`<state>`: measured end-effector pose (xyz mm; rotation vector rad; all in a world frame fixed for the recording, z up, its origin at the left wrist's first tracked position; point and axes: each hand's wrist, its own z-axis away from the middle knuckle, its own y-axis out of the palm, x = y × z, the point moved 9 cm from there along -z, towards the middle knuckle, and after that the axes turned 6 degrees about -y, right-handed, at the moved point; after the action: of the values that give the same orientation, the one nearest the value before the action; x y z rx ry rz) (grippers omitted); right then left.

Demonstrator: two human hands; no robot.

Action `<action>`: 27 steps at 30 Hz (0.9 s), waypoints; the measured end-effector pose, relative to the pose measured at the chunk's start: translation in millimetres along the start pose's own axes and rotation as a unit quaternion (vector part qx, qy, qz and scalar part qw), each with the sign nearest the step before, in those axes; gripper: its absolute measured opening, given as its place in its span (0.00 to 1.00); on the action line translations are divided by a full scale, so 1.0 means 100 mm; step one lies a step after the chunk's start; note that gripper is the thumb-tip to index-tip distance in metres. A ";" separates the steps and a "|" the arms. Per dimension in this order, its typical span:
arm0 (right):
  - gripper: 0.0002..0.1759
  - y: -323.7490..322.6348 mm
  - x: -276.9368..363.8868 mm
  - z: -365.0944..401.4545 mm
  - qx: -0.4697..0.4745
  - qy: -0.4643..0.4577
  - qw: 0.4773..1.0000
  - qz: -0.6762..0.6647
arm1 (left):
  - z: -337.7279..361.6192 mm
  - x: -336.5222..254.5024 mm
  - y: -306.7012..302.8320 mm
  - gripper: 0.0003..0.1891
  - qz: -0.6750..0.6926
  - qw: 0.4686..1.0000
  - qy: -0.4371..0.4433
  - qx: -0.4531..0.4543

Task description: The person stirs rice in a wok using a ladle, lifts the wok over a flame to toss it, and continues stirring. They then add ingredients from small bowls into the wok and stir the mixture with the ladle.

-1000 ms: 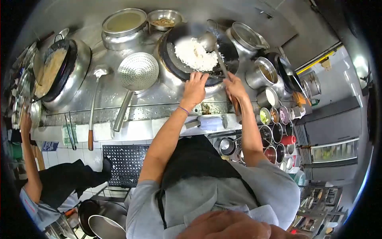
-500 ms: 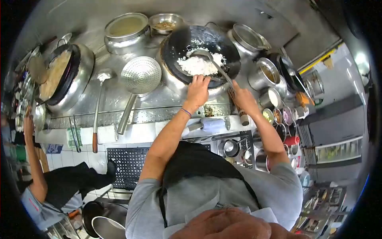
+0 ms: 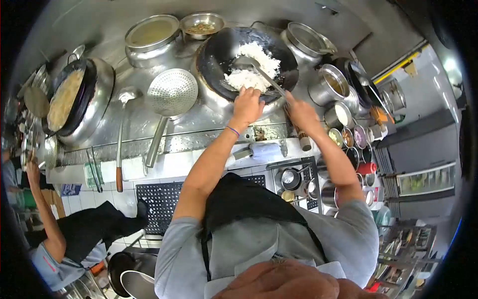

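A steel wall (image 3: pixel 107 25) backs the steel counter (image 3: pixel 134 117). Below lies a white tiled floor (image 3: pixel 119 200) with a black perforated mat (image 3: pixel 162 202). To the right, a yellow strip (image 3: pixel 401 65) edges a pale wall (image 3: pixel 432 84) with a bright glare on it. Grey cabinets (image 3: pixel 423 154) stand beyond, one with a glass panel (image 3: pixel 425 185), and packed shelves (image 3: pixel 408 249) fill the lower right.

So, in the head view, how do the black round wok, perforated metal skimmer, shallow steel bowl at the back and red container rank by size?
Largest to smallest:
black round wok
perforated metal skimmer
shallow steel bowl
red container
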<state>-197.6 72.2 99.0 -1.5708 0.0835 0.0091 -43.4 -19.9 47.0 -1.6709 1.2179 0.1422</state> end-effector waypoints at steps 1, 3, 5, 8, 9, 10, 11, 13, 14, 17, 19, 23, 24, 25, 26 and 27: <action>0.36 0.08 0.05 -0.23 -0.022 0.004 1.000 -0.005 | 0.02 -0.01 -0.04 0.18 0.011 1.000 0.001 -0.013; 0.36 0.28 0.13 -0.48 -0.019 0.013 1.000 0.006 | 0.05 -0.02 -0.02 0.18 0.015 1.000 -0.004 0.010; 0.37 0.31 0.17 -0.41 -0.032 -0.026 0.999 -0.028 | 0.03 0.02 -0.07 0.18 0.004 1.000 -0.004 0.025; 0.35 0.16 0.06 0.10 -0.005 -0.039 0.999 -0.010 | 0.03 -0.01 -0.08 0.19 0.009 0.999 -0.015 0.029; 0.36 0.09 0.08 0.05 0.000 -0.047 0.999 -0.009 | 0.03 -0.01 -0.08 0.17 0.021 0.999 -0.015 0.022; 0.36 0.06 0.09 0.04 0.006 -0.050 0.999 -0.013 | 0.04 0.00 -0.09 0.17 0.020 1.000 -0.014 0.012; 0.36 0.05 0.08 0.05 0.009 -0.045 0.999 -0.017 | 0.04 0.00 -0.08 0.16 0.019 1.000 -0.008 0.006; 0.35 0.21 0.07 -0.38 -0.036 -0.046 0.998 -0.037 | 0.01 -0.02 -0.09 0.14 0.021 1.000 -0.004 -0.015; 0.34 0.27 0.09 -0.52 -0.055 -0.049 0.996 -0.048 | 0.01 -0.05 -0.07 0.14 0.021 1.000 -0.010 -0.005; 0.33 0.28 0.21 -0.64 -0.013 -0.014 0.996 -0.086 | -0.09 -0.02 -0.13 0.17 0.030 0.999 -0.020 -0.011; 0.36 0.18 0.16 -0.23 -0.009 -0.074 0.991 -0.113 | -0.14 0.04 -0.04 0.19 0.032 0.997 -0.042 0.050; 0.42 -0.23 -0.15 0.78 0.029 -0.090 0.996 -0.005 | -0.24 0.07 -0.07 0.25 0.037 0.995 -0.061 0.073; 0.41 -0.24 -0.23 0.81 0.049 -0.053 0.997 0.029 | -0.23 0.09 -0.01 0.25 0.035 0.993 -0.072 0.082; 0.40 -0.24 -0.30 0.84 0.068 -0.014 0.996 0.062 | -0.23 0.09 0.01 0.25 0.031 0.995 -0.070 0.057; 0.39 -0.22 -0.40 0.87 0.083 0.027 0.992 0.093 | -0.16 0.08 0.06 0.25 0.046 0.994 -0.080 0.056; 0.40 -0.10 -0.47 0.79 0.015 -0.008 0.997 0.074 | -0.09 0.01 0.03 0.26 0.062 0.993 -0.088 0.054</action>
<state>-240.4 152.9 111.4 -1.5319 0.1862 0.1367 -48.9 -27.3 48.9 -1.4578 1.1737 0.2888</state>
